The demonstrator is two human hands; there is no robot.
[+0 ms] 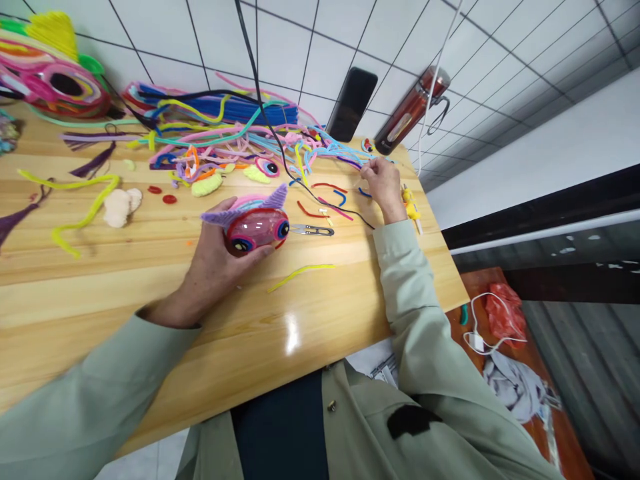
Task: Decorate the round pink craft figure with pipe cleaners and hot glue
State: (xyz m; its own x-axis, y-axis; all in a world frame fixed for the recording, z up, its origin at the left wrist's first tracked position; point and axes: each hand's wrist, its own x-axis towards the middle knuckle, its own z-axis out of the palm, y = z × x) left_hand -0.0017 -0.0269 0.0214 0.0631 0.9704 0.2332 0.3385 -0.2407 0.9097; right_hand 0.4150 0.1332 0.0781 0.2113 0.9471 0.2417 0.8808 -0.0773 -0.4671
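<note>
My left hand (213,267) is wrapped round a rounded, see-through craft animal (257,227) with a red rim, purple fuzzy ears and blue-and-pink ring eyes. It is held just above the tabletop, left of the thread snips (313,231). Farther off to the right, my right hand (383,183) has its fingers pinched together beside the ends of light blue pipe cleaners (333,148). Whatever those fingers hold is too small to make out. Short red pipe cleaner pieces (313,210) and a blue bit (341,197) lie between the two hands.
Along the tiled wall lie bundled pipe cleaners (240,110), a leaning phone (353,103) and a red flask (413,110). A colourful fish craft (65,83) stands far left. A black cable (270,127) crosses the work area. A yellow glue gun (411,202) sits by the right edge.
</note>
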